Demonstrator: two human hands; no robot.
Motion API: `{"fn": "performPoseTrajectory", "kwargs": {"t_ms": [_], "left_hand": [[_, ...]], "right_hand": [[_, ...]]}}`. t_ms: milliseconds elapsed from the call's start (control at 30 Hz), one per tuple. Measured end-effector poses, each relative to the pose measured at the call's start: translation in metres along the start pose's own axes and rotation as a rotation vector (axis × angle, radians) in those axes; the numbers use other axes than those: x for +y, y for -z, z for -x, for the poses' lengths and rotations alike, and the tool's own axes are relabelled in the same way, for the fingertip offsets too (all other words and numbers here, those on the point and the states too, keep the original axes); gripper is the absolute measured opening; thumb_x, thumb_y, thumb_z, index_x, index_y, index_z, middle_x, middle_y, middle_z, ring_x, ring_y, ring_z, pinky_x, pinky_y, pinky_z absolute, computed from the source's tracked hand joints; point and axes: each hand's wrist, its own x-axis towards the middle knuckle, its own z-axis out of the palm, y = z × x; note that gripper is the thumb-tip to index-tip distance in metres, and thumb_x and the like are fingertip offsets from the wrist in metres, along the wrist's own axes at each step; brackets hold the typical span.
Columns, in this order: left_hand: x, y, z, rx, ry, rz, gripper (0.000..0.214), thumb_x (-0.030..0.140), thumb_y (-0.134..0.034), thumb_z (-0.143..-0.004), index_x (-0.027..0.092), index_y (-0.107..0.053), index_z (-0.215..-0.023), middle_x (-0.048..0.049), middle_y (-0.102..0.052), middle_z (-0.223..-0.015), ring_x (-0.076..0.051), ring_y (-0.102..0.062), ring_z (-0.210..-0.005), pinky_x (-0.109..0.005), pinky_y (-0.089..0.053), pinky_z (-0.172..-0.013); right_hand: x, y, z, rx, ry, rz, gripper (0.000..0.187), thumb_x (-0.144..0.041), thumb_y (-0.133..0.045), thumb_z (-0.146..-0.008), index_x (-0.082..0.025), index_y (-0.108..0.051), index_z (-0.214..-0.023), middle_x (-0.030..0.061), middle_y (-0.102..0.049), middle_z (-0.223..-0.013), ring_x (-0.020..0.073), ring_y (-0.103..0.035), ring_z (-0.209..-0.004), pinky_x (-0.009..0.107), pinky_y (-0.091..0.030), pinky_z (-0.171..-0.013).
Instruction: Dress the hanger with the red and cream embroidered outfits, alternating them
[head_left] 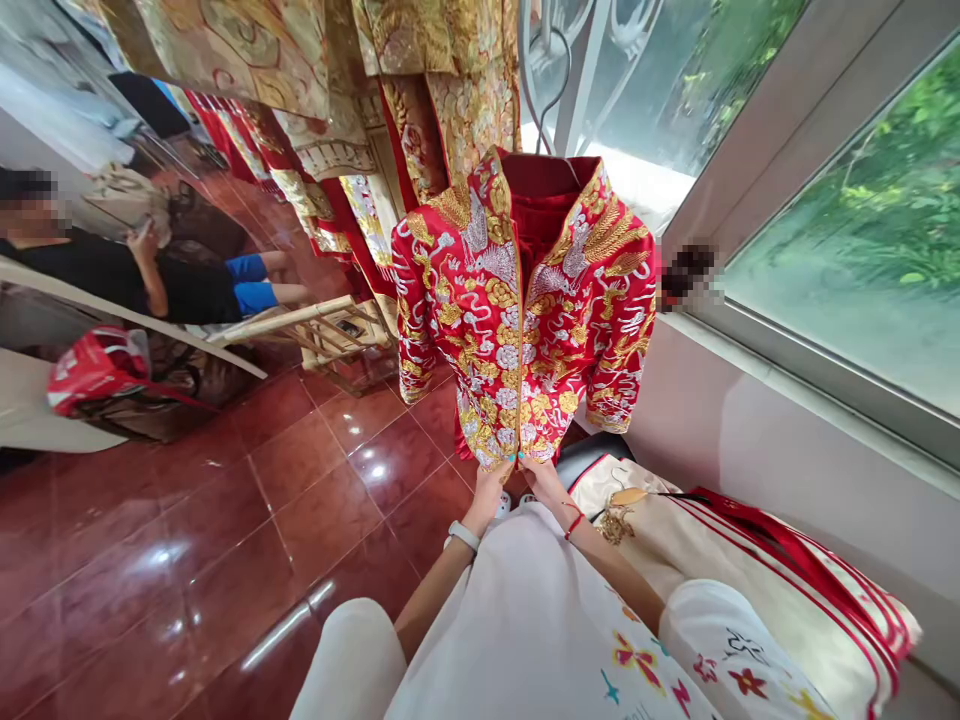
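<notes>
Left hand [491, 488] and right hand [541, 478] pinch the hem of the red jacket [487, 330]; open floor [300, 500] lies left.

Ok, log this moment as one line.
left hand: holds bottom hem of red embroidered jacket | right hand: holds same hem, beside left | jacket: hanging upright, front closed

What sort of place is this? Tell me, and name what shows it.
Probably a shop or workshop for embroidered ceremonial dress: a red jacket with gold embroidery hangs at the window, more embroidered garments hang in a row behind it, and a folded garment lies beside it.
</notes>
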Motion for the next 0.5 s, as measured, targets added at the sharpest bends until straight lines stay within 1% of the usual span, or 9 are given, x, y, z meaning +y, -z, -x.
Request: {"fn": "performPoseTrajectory", "kwargs": {"t_ms": [67,133,267,333,400,500], "left_hand": [[0.002,-0.005,-0.001,0.008,-0.046,0.019,0.058,0.026,-0.092,-0.055,0.018,-0.073,-0.110,-0.0086,-0.078,-0.109,-0.027,-0.070,-0.111,-0.041,-0.047,-0.105],[0.003,-0.007,-0.002,0.016,-0.062,0.019,0.058,0.027,-0.092,-0.057,0.018,-0.073,-0.111,-0.0088,-0.077,-0.111,-0.027,-0.069,-0.112,-0.042,-0.046,-0.107],[0.000,-0.005,-0.005,0.028,-0.033,0.012,0.052,0.027,-0.092,-0.056,0.016,-0.073,-0.104,-0.0091,-0.078,-0.105,-0.027,-0.071,-0.108,-0.044,-0.046,-0.106],[-0.002,-0.002,-0.007,0.061,-0.018,0.008,0.048,0.026,-0.093,-0.054,0.016,-0.073,-0.097,-0.0084,-0.079,-0.100,-0.026,-0.072,-0.103,-0.044,-0.048,-0.104],[-0.005,0.001,-0.009,0.095,-0.028,-0.006,0.044,0.025,-0.093,-0.054,0.016,-0.073,-0.092,-0.0080,-0.079,-0.097,-0.026,-0.072,-0.100,-0.043,-0.049,-0.102],[-0.007,0.002,-0.012,0.115,-0.040,-0.027,0.039,0.024,-0.091,-0.058,0.016,-0.072,-0.091,-0.0071,-0.078,-0.093,-0.025,-0.073,-0.096,-0.042,-0.050,-0.098]], "right_hand": [[0.002,-0.003,-0.002,-0.004,0.013,-0.010,0.059,-0.037,-0.091,-0.052,-0.025,-0.068,-0.105,0.0007,-0.075,-0.090,0.0230,-0.070,-0.091,0.037,-0.056,-0.085],[0.005,-0.007,-0.004,0.004,0.031,-0.022,0.058,-0.037,-0.089,-0.053,-0.026,-0.068,-0.105,-0.0002,-0.075,-0.091,0.0231,-0.070,-0.095,0.037,-0.056,-0.088],[0.007,-0.010,-0.011,0.030,0.043,0.018,0.054,-0.038,-0.089,-0.051,-0.025,-0.067,-0.099,0.0011,-0.075,-0.092,0.0232,-0.070,-0.095,0.038,-0.055,-0.089],[0.006,-0.005,-0.014,0.020,0.009,0.089,0.051,-0.042,-0.088,-0.051,-0.024,-0.066,-0.093,0.0028,-0.075,-0.090,0.0233,-0.070,-0.088,0.038,-0.057,-0.084],[0.002,0.005,-0.017,0.010,-0.027,0.162,0.047,-0.047,-0.087,-0.054,-0.023,-0.065,-0.087,0.0033,-0.072,-0.080,0.0223,-0.069,-0.075,0.038,-0.057,-0.072],[-0.007,0.022,-0.018,0.022,-0.004,0.246,0.042,-0.052,-0.085,-0.058,-0.025,-0.060,-0.079,-0.0030,-0.061,-0.061,0.0172,-0.059,-0.056,0.033,-0.051,-0.056]]}}
